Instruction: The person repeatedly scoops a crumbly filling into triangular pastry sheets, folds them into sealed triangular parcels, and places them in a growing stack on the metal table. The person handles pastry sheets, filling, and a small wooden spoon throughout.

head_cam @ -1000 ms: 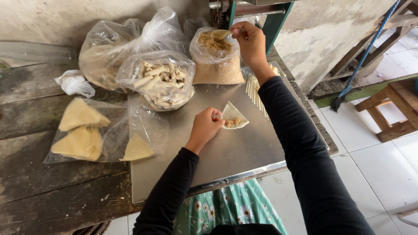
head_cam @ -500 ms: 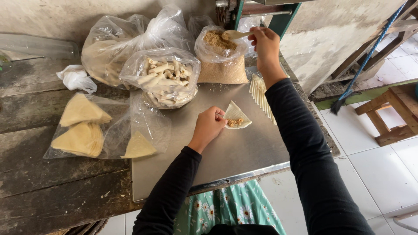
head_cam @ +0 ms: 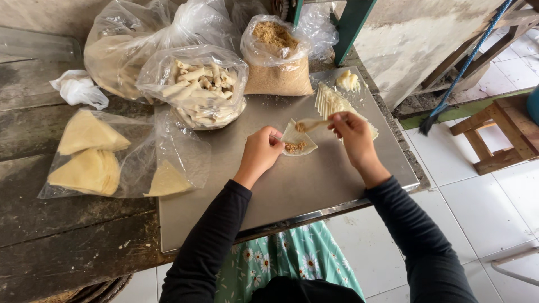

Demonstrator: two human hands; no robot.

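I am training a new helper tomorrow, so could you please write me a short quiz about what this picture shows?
1. True or false: the right hand holds a small spoon over the wrapper.
2. Which hand steadies the wrapper on the metal tray?
A. left hand
B. right hand
C. neither
3. Fill in: the bag of finished rolls lies to the ____ of the bag of crumbly filling, as the camera sees it.

Key: 1 true; 2 A; 3 left.
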